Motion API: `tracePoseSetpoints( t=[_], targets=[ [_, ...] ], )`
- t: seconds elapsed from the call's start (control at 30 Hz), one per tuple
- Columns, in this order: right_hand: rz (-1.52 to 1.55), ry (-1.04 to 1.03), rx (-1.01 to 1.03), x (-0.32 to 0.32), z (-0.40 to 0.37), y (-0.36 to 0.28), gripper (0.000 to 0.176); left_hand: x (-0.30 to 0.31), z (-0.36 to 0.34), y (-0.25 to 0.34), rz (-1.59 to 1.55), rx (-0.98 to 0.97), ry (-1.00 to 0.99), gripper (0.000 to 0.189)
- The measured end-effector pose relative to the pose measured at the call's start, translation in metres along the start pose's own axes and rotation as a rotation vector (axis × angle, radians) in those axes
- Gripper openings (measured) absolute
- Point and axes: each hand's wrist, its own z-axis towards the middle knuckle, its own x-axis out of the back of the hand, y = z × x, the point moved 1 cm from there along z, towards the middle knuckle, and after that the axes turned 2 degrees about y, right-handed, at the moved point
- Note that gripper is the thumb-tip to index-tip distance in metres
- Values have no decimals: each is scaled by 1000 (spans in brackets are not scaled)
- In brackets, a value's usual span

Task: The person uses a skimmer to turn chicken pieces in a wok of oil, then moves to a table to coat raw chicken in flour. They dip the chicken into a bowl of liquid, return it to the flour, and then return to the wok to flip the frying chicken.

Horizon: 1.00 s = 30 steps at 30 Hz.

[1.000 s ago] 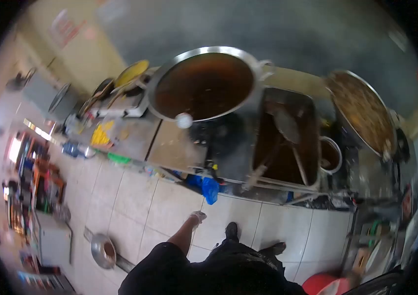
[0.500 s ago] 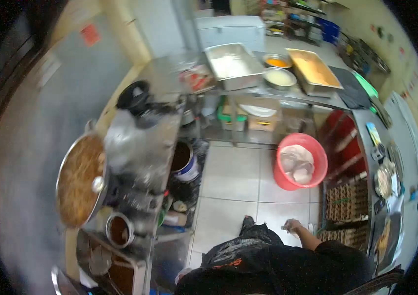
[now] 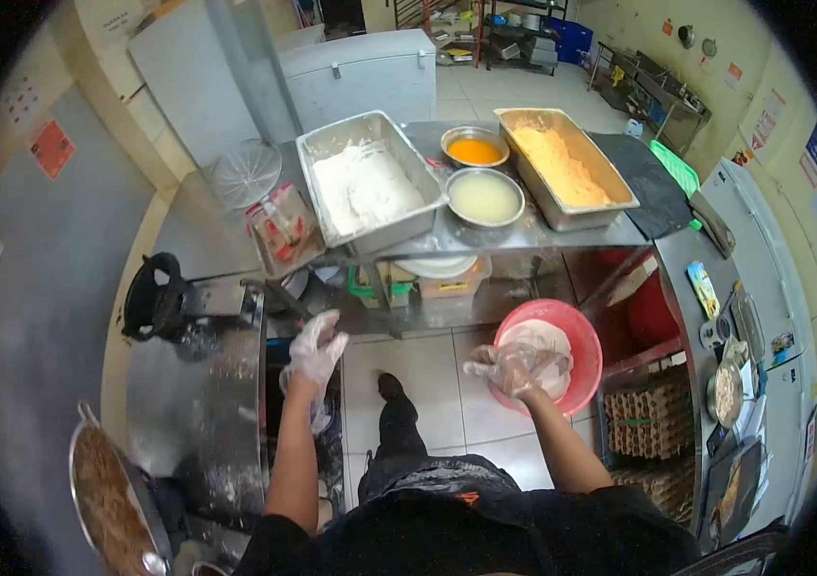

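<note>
The left hand (image 3: 316,348) has been raised by the bench (image 3: 485,238), the right hand (image 3: 512,369) over the red bucket (image 3: 589,353); both are held open, empty

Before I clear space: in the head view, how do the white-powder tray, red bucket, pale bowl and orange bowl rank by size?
1. White-powder tray
2. Red bucket
3. Pale bowl
4. Orange bowl

The bucket stands lower, on the floor, so its true rank against the tray is unsure.

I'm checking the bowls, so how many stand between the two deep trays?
2: the bowl with orange contents, farther from the person, and the bowl with pale contents, just nearer. Neither is hidden.
</note>
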Motion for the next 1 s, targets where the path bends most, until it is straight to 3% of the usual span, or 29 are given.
tracePoseSetpoints(
  t=[0.03, 0.07, 0.13, 0.17, 0.2, 0.27, 0.33, 0.37, 0.43, 0.53, 0.63, 0.73, 0.8, 0.93, 1.0],
  targets=[
    [-33, 35, 39, 6, 36, -14, 45, -5, 46, 10, 17, -57, -34, 41],
    [121, 58, 35, 10, 73, -24, 45, -9, 79, 49, 49, -46, -28, 41],
    [316, 112, 89, 32, 134, -76, 42, -23, 168, 41, 203, -149, -31, 42],
    [318, 118, 53, 43, 159, -112, 42, -25, 193, 71, 271, -10, -88, 43],
    [319, 121, 14, 51, 188, -137, 41, -39, 242, 39, 265, 43, -138, 40],
    [124, 80, 73, 62, 259, -161, 42, -71, 336, -31, 484, 177, -154, 54],
    [-104, 80, 225, 60, 331, -164, 39, -94, 404, -83, 707, 157, -336, 65],
    [-202, 10, 195, 57, 370, -160, 43, -106, 427, -110, 823, 143, -433, 71],
    [-358, -65, 136, 41, 444, -139, 49, -143, 462, -179, 706, 325, -245, 86],
    [-574, -112, 40, 15, 553, -108, 56, -173, 483, -190, 810, 445, -127, 107],
    [-788, -231, -31, -15, 637, -93, 64, -198, 484, -187, 995, 338, -168, 124],
    [-696, -200, 433, -75, 692, -74, 76, -182, 491, -155, 898, 390, -319, 118],
    [-747, -318, 454, -88, 684, -80, 75, -167, 476, -138, 1041, 305, -500, 91],
    [-1000, -720, 331, -35, 609, -125, 82, -162, 439, -124, 965, 490, -648, 78],
    [-849, -728, 141, -10, 564, -127, 84, -164, 407, -106, 1058, 508, -781, 71]
  ],
)
